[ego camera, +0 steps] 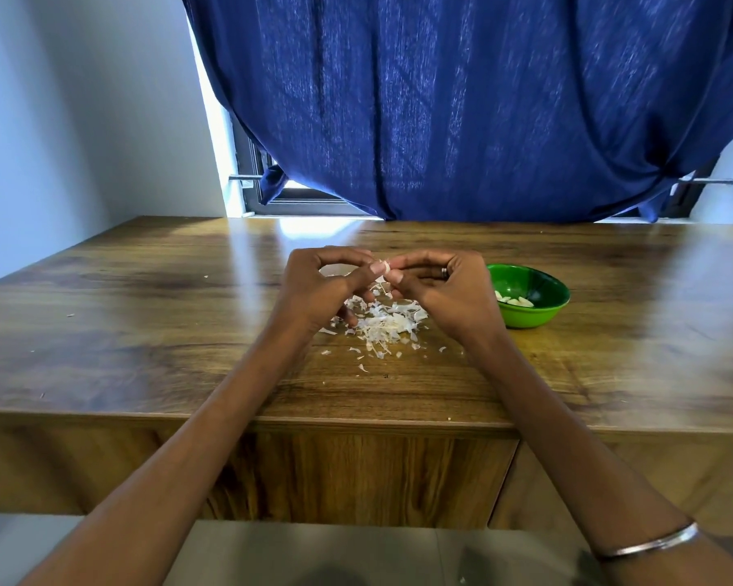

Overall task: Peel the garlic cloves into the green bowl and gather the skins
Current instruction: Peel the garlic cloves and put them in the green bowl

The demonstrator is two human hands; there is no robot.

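A small pale garlic clove (pixel 385 267) is pinched between the fingertips of my left hand (pixel 318 289) and my right hand (pixel 445 289), both raised a little above the wooden table (pixel 145 315). A thin strand of skin hangs down from the clove. Under the hands lies a loose pile of white garlic skins (pixel 388 323), with flakes scattered toward the near edge. The green bowl (pixel 538 313) stands just right of my right hand and holds several peeled cloves (pixel 519 301); my right hand hides its left rim.
A dark blue curtain (pixel 483 112) hangs behind the table's far edge over a window. A pale wall stands at the left. The table's front edge runs across the view below the skins, with cabinet fronts (pixel 356 471) underneath.
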